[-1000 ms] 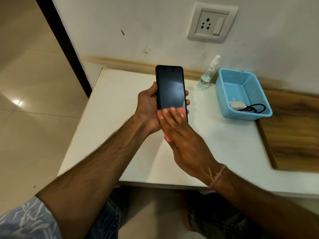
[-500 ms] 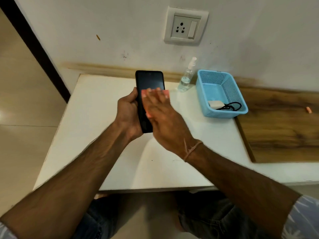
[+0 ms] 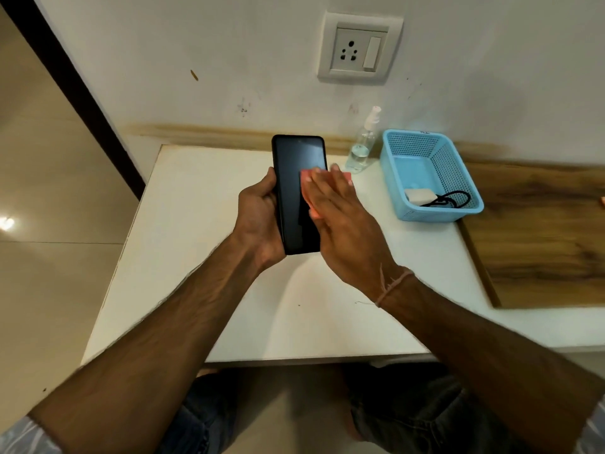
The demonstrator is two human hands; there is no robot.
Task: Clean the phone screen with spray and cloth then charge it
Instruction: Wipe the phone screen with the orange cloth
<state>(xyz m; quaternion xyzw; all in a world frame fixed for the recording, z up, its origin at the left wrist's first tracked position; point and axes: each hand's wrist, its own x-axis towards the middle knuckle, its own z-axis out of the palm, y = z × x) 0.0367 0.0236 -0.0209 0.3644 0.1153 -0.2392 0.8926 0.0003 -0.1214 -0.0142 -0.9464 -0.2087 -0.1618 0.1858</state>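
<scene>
My left hand (image 3: 258, 217) grips a black phone (image 3: 296, 178) upright above the white table (image 3: 203, 290), its dark screen facing me. My right hand (image 3: 340, 221) lies flat, fingers straight, and presses a small pink cloth (image 3: 307, 188) against the right side of the screen. Most of the cloth is hidden under the fingers. A clear spray bottle (image 3: 363, 142) stands at the back of the table by the wall. A white charger (image 3: 420, 196) with a black cable (image 3: 453, 199) lies in the blue basket (image 3: 396, 178).
A wall socket with a switch (image 3: 358, 49) is mounted above the table. A wooden board (image 3: 537, 234) lies to the right of the basket. The tiled floor (image 3: 49, 208) lies beyond the table's left edge. My knees show below the front edge.
My right hand with the cloth has slid from the bottom of the screen up towards its upper part. The head camera has shifted, so the scene sits differently in view.
</scene>
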